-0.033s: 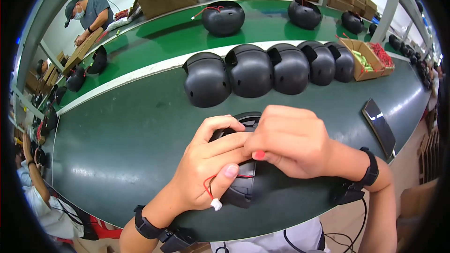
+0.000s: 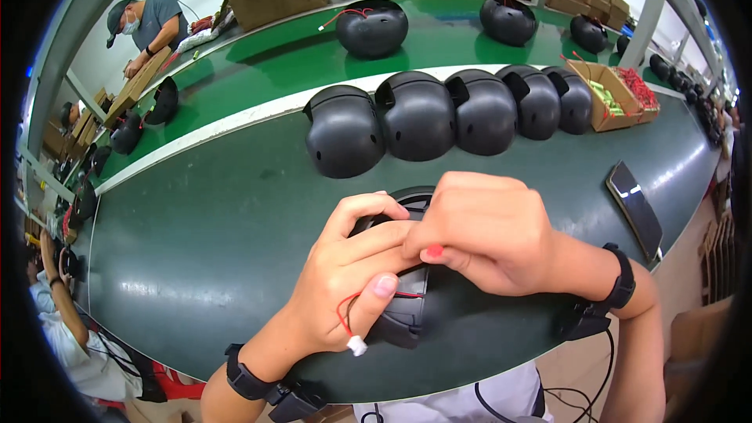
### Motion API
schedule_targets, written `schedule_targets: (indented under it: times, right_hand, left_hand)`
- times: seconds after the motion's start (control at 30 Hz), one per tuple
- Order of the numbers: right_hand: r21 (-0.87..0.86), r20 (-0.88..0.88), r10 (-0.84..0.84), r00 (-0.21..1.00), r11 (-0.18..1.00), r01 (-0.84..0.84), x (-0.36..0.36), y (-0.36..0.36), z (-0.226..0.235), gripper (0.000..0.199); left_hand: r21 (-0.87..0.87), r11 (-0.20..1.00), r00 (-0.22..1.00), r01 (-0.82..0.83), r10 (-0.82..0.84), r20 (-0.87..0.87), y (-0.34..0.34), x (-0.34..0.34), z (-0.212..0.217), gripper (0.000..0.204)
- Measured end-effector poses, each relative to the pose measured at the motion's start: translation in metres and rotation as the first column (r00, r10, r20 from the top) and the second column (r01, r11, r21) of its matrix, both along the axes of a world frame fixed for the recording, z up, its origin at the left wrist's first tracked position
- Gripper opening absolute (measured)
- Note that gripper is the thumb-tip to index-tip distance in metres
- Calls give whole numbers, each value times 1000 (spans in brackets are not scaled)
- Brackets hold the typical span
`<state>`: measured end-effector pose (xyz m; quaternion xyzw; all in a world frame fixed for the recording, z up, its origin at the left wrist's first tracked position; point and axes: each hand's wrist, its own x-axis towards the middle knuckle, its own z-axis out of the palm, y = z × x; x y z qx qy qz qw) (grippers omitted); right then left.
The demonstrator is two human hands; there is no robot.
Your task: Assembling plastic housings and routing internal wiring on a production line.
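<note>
While pinned between both hands near the front edge of the dark green workbench [image 2: 196, 266], black helmet shell [image 2: 403, 309] judged light, rigid and smooth-skinned, so likely slippery across the dome and best gripped at the rim or the ribbed vent edges. Left hand [image 2: 345, 282] wrapped over the shell's near side, fingers curled and closed on it, thumb pressing down on a thin red wire [image 2: 345, 309]. Wire soft and limp, looping off the thumb and ending in a small white plug [image 2: 357, 345]; judged delicate, better handled by the plug body than tugged by the strand. Right hand [image 2: 489, 243] cupped over the shell's top, fingertips pinched together at the middle against the left fingers; whatever lies inside the pinch hidden.

Farther back along the bench's white strip, a row of matte black helmet shells [image 2: 439, 113], rounded, with notched side cut-outs. Toward the right edge, a flat dark phone [image 2: 634, 207] with a glossy face, and a cardboard tray [image 2: 611, 90] holding red and green small parts. Beyond, on the brighter green belt [image 2: 274, 55], more shells and brown cartons.
</note>
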<state>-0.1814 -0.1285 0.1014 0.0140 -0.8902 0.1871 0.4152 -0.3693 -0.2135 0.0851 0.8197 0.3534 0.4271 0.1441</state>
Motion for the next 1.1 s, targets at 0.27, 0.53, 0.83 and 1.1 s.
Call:
schedule_targets:
  times: [0.27,0.53,0.83,1.1]
  right_hand:
    - [-476,71,145,987,875,-94,9,29,-25,57]
    - [-887,-153,390,908,351,-300,3,23,-45,47]
    - [-887,-165,340,926,360,-290,4,19,-46,45]
    - [-886,-224,402,888,294,-358,5,23,-51,45]
  left_hand:
    - [-61,997,999,-48,49,8,-4,6,1,50]
    - [-16,975,975,-221,220,-43,-8,5,-1,50]
    - [-34,983,982,-182,183,37,-3,4,-5,48]
    - [-27,993,987,-112,114,113,0,7,-8,45]
